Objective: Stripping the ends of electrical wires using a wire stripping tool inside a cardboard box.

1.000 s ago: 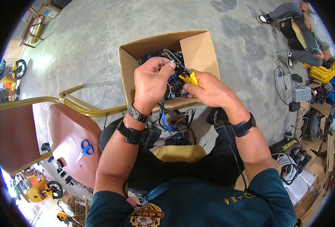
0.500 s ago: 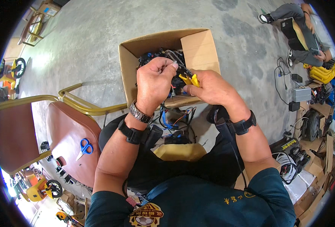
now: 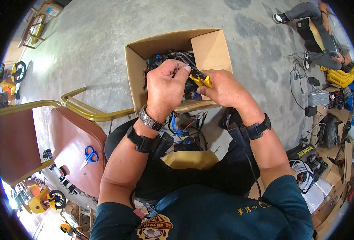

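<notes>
Over an open cardboard box [image 3: 212, 50], both of my hands meet at the middle. My right hand [image 3: 221, 87] is closed round the yellow handles of a pair of pliers [image 3: 201, 80], whose dark jaws point left. Thumb and fingers of my left hand [image 3: 165, 82] pinch something small and pale beside the jaws; its kind is too small to tell. Inside the box lies a tangle of dark cables [image 3: 161, 60] with bits of blue, partly hidden under my hands. More loose wires [image 3: 179, 130] hang between the box and my knees.
Blue-handled scissors [image 3: 89, 154] lie on a brown padded chair [image 3: 75, 140] at my left. At the far right sits another person [image 3: 319, 24] with a black case. Adapters and cords [image 3: 311, 111] are on the concrete floor, near a coiled white cable [image 3: 303, 176] and cardboard scraps.
The pliers' handles have turned slightly, and my right hand has shifted a little up and right. My left hand keeps its pinch almost in place.
</notes>
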`<state>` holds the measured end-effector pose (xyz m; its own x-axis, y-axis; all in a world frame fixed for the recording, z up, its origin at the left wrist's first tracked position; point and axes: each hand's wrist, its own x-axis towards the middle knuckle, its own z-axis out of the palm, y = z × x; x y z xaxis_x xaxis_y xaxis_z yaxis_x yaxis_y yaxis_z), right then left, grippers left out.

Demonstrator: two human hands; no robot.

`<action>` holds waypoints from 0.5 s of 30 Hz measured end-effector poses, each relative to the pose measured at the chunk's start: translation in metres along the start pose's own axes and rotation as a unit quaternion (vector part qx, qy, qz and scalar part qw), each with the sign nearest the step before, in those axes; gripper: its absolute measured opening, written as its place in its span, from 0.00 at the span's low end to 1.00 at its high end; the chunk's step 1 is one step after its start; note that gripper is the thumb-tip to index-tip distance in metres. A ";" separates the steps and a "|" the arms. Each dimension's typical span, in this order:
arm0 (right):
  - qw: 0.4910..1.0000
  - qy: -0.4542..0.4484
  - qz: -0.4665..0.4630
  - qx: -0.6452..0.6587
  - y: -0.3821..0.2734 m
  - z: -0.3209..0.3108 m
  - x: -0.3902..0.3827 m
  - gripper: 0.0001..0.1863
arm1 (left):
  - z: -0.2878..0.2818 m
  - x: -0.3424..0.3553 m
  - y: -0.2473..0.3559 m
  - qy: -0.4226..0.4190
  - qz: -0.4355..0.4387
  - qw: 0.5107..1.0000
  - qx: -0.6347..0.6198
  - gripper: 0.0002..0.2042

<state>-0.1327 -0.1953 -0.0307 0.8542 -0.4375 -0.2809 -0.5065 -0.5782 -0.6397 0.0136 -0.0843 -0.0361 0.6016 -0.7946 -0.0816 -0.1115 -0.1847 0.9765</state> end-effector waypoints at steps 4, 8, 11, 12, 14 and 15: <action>1.000 -0.012 0.009 0.011 -0.002 -0.001 -0.001 0.19 | 0.002 0.000 0.006 0.007 -0.002 0.999 0.044 0.04; 0.998 -0.031 0.024 0.041 -0.009 -0.002 0.003 0.18 | 0.002 0.005 0.006 0.021 0.000 1.000 0.001 0.04; 0.994 -0.053 0.050 0.080 -0.008 0.001 0.004 0.16 | 0.003 0.007 0.007 0.015 0.010 1.000 0.004 0.04; 0.993 -0.053 0.058 0.087 -0.007 0.002 0.004 0.16 | 0.003 0.007 0.007 0.016 0.010 1.000 0.003 0.04; 0.992 -0.058 0.063 0.094 -0.009 0.002 0.004 0.16 | 0.002 0.007 0.007 0.009 0.007 1.000 0.025 0.04; 0.991 -0.062 0.069 0.101 -0.010 0.002 0.005 0.15 | 0.001 0.006 0.008 0.010 0.006 1.000 0.024 0.04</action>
<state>-0.1237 -0.1903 -0.0274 0.7925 -0.4078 -0.4534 -0.5963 -0.3629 -0.7160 0.0157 -0.0909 -0.0294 0.6160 -0.7850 -0.0658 -0.1568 -0.2040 0.9663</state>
